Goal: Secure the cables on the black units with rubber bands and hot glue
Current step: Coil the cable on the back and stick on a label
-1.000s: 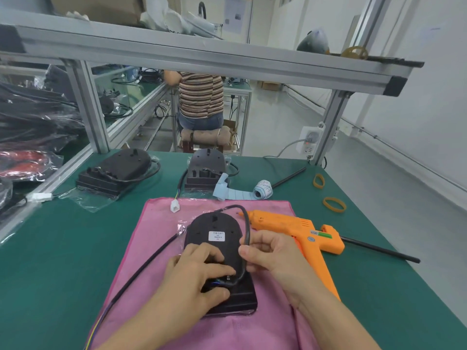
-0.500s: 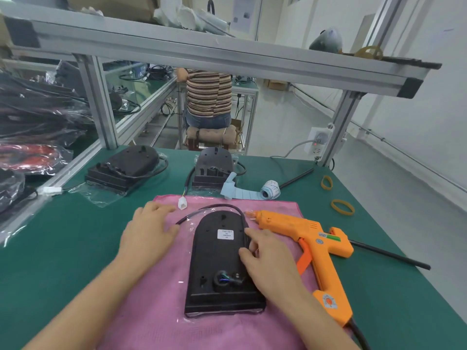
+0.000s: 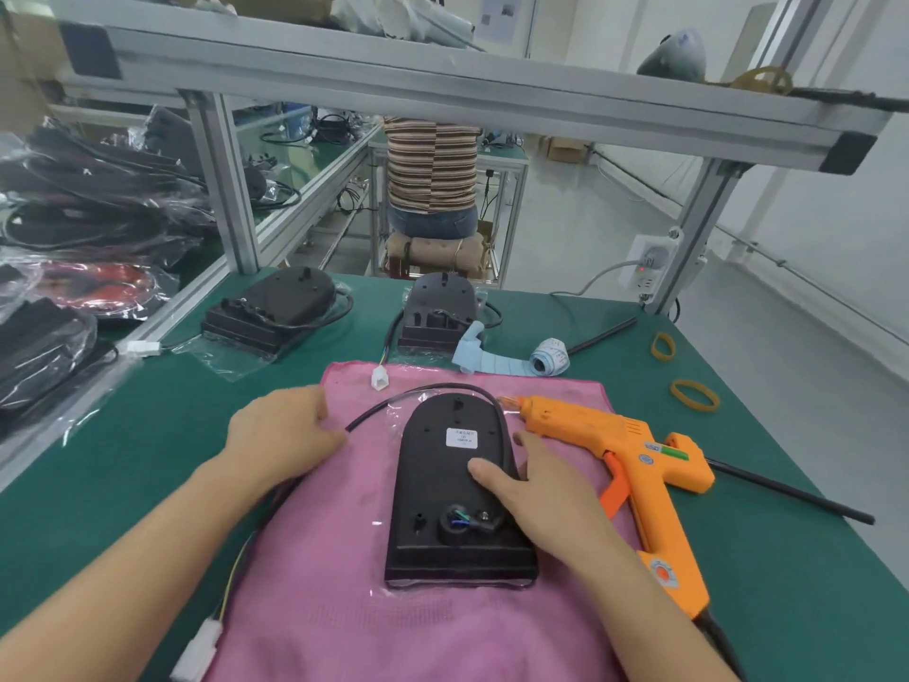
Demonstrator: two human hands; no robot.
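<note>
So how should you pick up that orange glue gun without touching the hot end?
Grip the orange plastic glue gun by its handle, the long part angling toward you. Come from the right side with the right hand, which rests on the black unit beside it. The gun lies flat on its side, handle clear, and the nozzle tip points away to the left.

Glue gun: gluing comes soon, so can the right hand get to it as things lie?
Probably yes: the glue gun lies uncovered on the cloth just beside the right hand, with nothing between them.
</note>
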